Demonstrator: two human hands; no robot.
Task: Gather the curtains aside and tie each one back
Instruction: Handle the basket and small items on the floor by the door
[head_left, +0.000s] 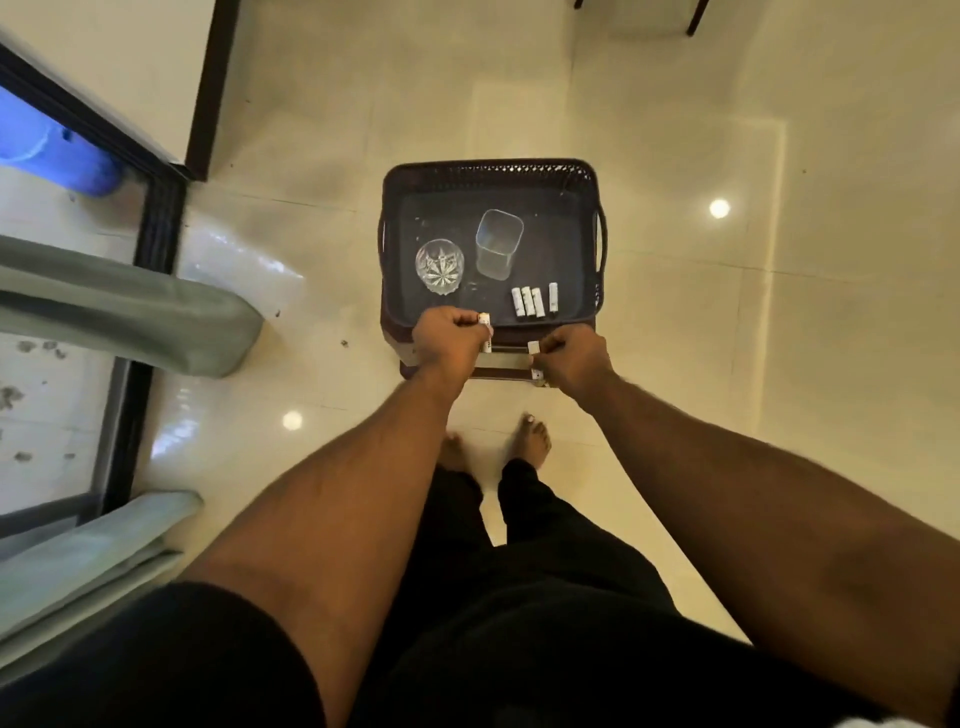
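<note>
- The glossy cream tiled floor (675, 312) fills most of the view; the person's bare feet stand on it below the tray.
- A dark-framed glass door (145, 291) runs down the left edge.
- Two pale green curtains hang at that door: the upper curtain (130, 317) is bunched into a thick fold, the lower curtain (88, 561) lies in loose pleats at the bottom left. Both are well apart from the hands.
- A dark plastic tray (491, 169) with a perforated rim sits on a stool, centre frame.
- Inside the tray stand a square clear tumbler (498, 244) and a cut-glass tumbler (439, 266), side by side.
- Four small white rolls (530, 301) lie near the tray's front wall.
- The left hand (447, 335) curls around a small white roll at the tray's front edge.
- The right hand (574, 358) pinches a small white piece just beside it.
</note>
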